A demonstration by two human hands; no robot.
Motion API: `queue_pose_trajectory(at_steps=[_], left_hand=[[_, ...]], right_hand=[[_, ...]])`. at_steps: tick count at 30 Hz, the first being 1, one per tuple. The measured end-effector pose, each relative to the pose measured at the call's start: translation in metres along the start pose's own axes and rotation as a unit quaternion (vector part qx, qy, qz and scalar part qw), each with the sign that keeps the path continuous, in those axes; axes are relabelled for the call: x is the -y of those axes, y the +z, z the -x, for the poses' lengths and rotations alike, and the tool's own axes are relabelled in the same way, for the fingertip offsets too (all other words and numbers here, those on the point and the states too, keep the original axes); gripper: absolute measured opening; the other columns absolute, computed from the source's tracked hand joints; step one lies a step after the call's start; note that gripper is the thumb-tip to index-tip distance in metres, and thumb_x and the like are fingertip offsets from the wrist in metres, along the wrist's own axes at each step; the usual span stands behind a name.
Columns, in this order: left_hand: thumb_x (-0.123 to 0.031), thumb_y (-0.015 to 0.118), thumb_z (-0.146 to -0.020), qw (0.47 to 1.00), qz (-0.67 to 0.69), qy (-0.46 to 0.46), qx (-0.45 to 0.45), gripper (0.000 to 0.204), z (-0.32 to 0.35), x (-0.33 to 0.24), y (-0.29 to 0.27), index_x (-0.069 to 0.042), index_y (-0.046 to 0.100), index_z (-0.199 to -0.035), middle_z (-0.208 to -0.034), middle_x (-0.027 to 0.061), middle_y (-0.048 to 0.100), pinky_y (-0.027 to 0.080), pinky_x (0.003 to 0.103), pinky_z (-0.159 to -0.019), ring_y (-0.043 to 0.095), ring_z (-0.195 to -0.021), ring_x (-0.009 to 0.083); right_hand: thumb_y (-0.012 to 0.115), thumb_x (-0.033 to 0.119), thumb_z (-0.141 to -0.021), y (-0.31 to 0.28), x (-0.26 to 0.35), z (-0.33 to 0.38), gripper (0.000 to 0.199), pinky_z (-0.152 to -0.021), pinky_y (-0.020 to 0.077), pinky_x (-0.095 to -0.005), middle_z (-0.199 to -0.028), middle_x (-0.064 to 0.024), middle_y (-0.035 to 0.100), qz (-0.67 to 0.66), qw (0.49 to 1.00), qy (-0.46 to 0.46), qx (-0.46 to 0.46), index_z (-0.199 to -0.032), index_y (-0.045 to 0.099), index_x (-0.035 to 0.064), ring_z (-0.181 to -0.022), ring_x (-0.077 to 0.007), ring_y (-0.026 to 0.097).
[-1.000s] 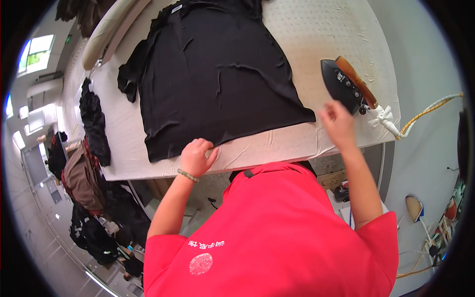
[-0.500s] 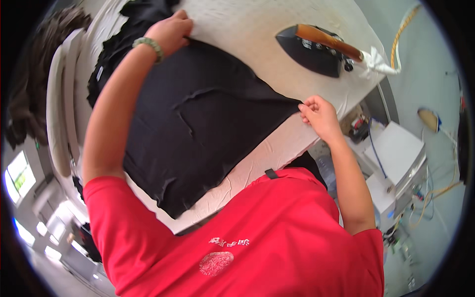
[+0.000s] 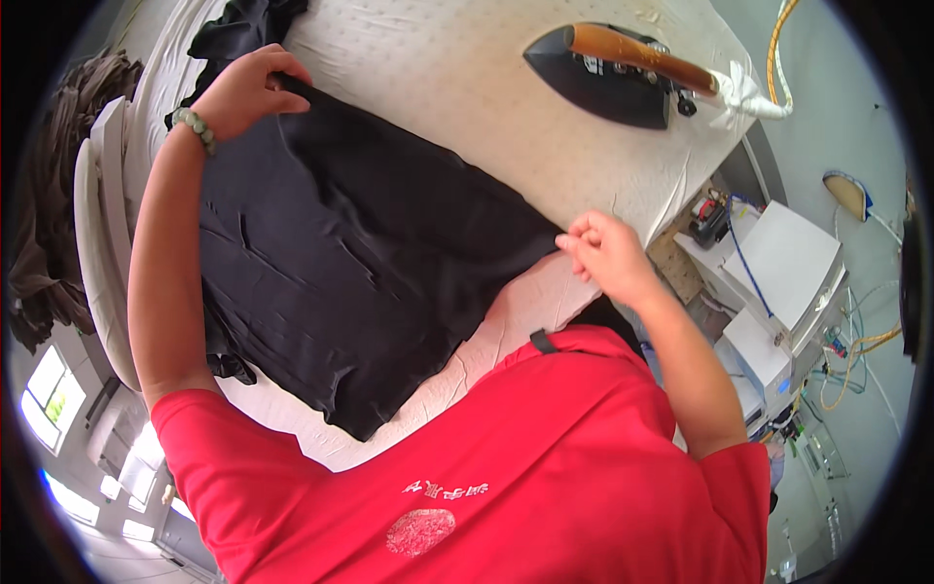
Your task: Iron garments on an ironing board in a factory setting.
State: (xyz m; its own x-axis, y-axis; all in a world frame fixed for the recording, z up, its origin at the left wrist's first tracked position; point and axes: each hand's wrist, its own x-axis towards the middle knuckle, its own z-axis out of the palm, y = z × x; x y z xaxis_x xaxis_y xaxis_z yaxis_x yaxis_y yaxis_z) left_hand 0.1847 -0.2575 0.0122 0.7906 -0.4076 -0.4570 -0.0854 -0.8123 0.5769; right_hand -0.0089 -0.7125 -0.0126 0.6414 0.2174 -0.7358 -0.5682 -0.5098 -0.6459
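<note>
A black garment (image 3: 341,253) lies spread on the white padded ironing table (image 3: 457,88). My left hand (image 3: 245,90) reaches to the far side and pinches the garment's upper edge. My right hand (image 3: 608,255) pinches the garment's near corner at the table's front edge. A black iron (image 3: 608,76) with a brown handle rests on the table at the far right, apart from both hands. I wear a red shirt and a bead bracelet on the left wrist.
A yellow hose (image 3: 778,39) runs from the iron's end. White boxes (image 3: 788,282) and cables sit on the floor to the right. Dark clothes (image 3: 49,214) hang at the left beyond the table's padded side board (image 3: 97,253).
My left arm has gone from the near hem across to the garment's far edge. My right hand came off near the iron and took the near corner. The view has turned.
</note>
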Motion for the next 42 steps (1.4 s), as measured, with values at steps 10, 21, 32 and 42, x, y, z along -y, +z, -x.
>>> queue_pose_trajectory(at_steps=[10,21,32,42], left_hand=[[-0.009,0.070,-0.092,0.999,0.034,-0.022,0.032,0.012,-0.027,0.012,0.007,0.001,0.070,-0.099,-0.095,0.0013,0.057,0.049,0.027,-0.079,0.059,-0.085,0.0103],[-0.012,0.074,-0.087,0.968,-0.130,-0.010,-0.214,0.014,-0.042,-0.001,0.048,-0.001,0.068,-0.092,-0.094,0.0097,0.064,0.051,0.038,-0.080,0.064,-0.089,0.0317],[-0.020,0.084,-0.078,0.899,-0.047,0.027,-0.435,0.038,-0.002,-0.152,0.232,-0.006,0.068,-0.109,-0.115,0.0128,0.062,0.047,0.048,-0.099,0.060,-0.109,0.0345],[-0.045,0.084,-0.077,0.880,-0.051,-0.121,-0.457,0.084,0.006,-0.205,0.275,-0.001,0.051,-0.140,-0.145,0.0161,0.050,0.026,0.052,-0.122,0.044,-0.139,0.0332]], right_hand=[[0.068,0.014,-0.099,-0.006,-0.010,-0.009,0.016,-0.052,0.0490,-0.0234,-0.068,-0.0019,0.062,-0.062,0.997,0.008,-0.036,-0.094,0.062,0.0003,-0.060,-0.0068,0.059],[0.067,0.013,-0.099,-0.014,-0.027,-0.016,0.016,-0.052,0.0494,-0.0246,-0.069,-0.0041,0.065,0.078,0.979,-0.096,-0.163,-0.092,0.060,0.0006,-0.059,-0.0083,0.061],[0.066,0.011,-0.098,-0.023,-0.011,-0.008,0.014,-0.054,0.0506,-0.0245,-0.068,-0.0043,0.065,0.013,0.990,-0.062,-0.128,-0.092,0.059,0.0008,-0.059,-0.0086,0.061],[0.061,0.012,-0.100,-0.037,-0.013,-0.013,0.012,-0.054,0.0516,-0.0237,-0.068,-0.0054,0.064,-0.030,0.998,-0.002,-0.047,-0.094,0.059,0.0014,-0.056,-0.0098,0.061]])
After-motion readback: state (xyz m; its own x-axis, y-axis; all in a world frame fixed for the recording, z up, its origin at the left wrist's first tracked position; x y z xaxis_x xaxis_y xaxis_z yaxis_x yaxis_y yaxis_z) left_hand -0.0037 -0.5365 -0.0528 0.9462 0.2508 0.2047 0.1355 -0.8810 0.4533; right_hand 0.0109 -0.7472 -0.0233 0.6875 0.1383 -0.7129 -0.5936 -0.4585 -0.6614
